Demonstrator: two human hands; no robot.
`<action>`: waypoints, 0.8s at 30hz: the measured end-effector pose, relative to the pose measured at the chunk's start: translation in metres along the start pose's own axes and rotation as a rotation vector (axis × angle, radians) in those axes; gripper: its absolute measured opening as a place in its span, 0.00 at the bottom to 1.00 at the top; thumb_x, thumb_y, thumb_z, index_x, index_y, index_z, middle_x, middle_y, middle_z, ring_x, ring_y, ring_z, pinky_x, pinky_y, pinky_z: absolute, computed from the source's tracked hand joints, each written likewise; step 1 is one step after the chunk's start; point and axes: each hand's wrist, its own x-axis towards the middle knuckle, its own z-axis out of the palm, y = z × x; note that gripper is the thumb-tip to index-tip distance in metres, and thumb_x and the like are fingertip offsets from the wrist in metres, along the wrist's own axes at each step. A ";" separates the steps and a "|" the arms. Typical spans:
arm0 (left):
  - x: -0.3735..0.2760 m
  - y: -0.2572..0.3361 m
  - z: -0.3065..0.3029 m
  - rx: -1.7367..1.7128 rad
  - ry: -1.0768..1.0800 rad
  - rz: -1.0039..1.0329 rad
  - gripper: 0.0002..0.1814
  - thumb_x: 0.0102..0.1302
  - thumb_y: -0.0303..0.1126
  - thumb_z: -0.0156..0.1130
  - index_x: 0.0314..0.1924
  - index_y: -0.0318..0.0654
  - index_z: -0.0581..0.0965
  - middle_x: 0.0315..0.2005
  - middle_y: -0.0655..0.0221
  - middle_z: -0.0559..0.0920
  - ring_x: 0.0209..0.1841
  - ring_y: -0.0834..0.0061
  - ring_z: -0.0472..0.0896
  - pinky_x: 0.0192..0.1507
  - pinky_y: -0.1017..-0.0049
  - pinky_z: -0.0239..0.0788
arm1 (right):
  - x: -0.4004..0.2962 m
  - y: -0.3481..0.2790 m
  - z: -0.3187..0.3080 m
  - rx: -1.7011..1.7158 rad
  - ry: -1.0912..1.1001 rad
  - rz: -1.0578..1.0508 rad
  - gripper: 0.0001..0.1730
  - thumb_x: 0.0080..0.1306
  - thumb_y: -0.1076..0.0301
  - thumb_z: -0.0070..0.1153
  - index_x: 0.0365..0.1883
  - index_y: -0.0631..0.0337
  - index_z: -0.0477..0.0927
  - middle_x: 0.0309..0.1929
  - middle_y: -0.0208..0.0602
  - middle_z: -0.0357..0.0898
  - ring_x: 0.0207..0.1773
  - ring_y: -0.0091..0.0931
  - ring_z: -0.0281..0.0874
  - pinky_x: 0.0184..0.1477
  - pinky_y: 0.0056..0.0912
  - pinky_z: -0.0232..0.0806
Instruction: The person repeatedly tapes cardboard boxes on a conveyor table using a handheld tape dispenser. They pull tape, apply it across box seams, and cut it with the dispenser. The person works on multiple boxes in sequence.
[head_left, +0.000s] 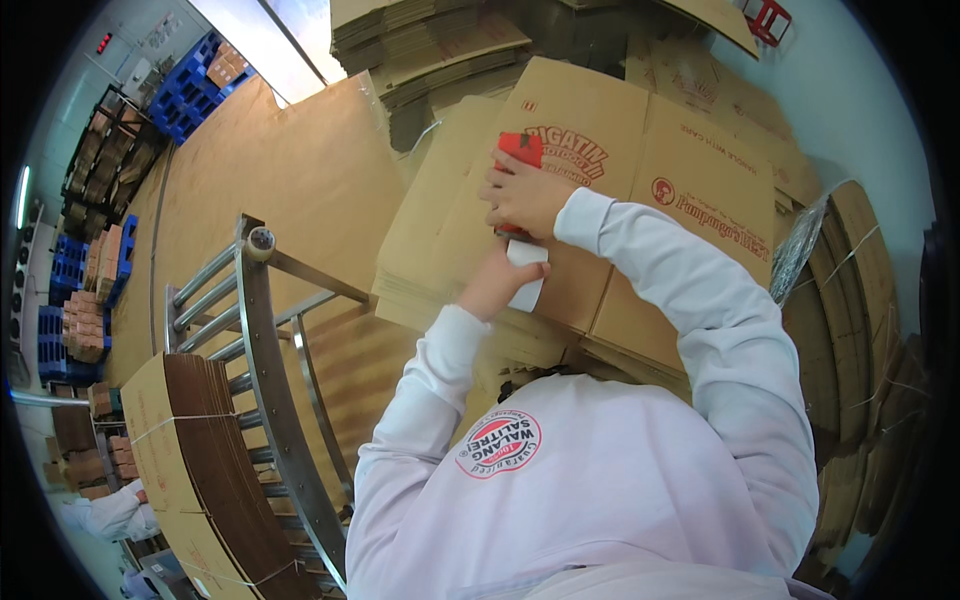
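Note:
My right hand (529, 195) is closed around a red hand-held device (520, 147), probably a label gun, above a flat printed cardboard box (585, 97). Just below it, my left hand (499, 279) pinches a white paper strip (528, 289) between thumb and fingers, at the device's lower end. The box lies unfolded on a stack of flat cardboard, with red printing on its panels. My hands are close together, and the device's underside is hidden.
A metal roller conveyor (259, 330) stands at the left, with a tape roll (260, 244) on its corner. Tied flat cartons (172, 450) rest on it. More cardboard stacks (840, 330) stand at the right. Blue pallets (184, 97) and a co-worker in white (112, 514) are farther left.

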 end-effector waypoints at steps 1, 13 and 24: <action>-0.004 0.000 0.007 0.149 0.051 0.078 0.30 0.52 0.37 0.64 0.53 0.33 0.65 0.36 0.60 0.80 0.37 0.64 0.81 0.40 0.69 0.71 | 0.002 -0.003 -0.006 -0.007 -0.005 0.000 0.12 0.49 0.66 0.59 0.35 0.43 0.79 0.43 0.30 0.69 0.58 0.33 0.63 0.70 0.54 0.40; -0.099 -0.034 0.037 -0.423 0.476 0.291 0.44 0.59 0.18 0.58 0.67 0.47 0.42 0.43 0.59 0.74 0.43 0.65 0.78 0.40 0.65 0.76 | -0.149 -0.014 0.019 0.273 0.202 1.002 0.37 0.44 0.49 0.67 0.54 0.44 0.72 0.48 0.35 0.69 0.57 0.35 0.62 0.58 0.45 0.51; -0.092 -0.071 0.110 -0.500 0.400 -0.237 0.27 0.55 0.29 0.63 0.53 0.31 0.66 0.48 0.62 0.74 0.46 0.71 0.74 0.45 0.71 0.69 | -0.153 -0.104 0.013 0.442 0.288 1.038 0.38 0.42 0.48 0.68 0.52 0.49 0.71 0.45 0.35 0.69 0.52 0.34 0.64 0.52 0.42 0.55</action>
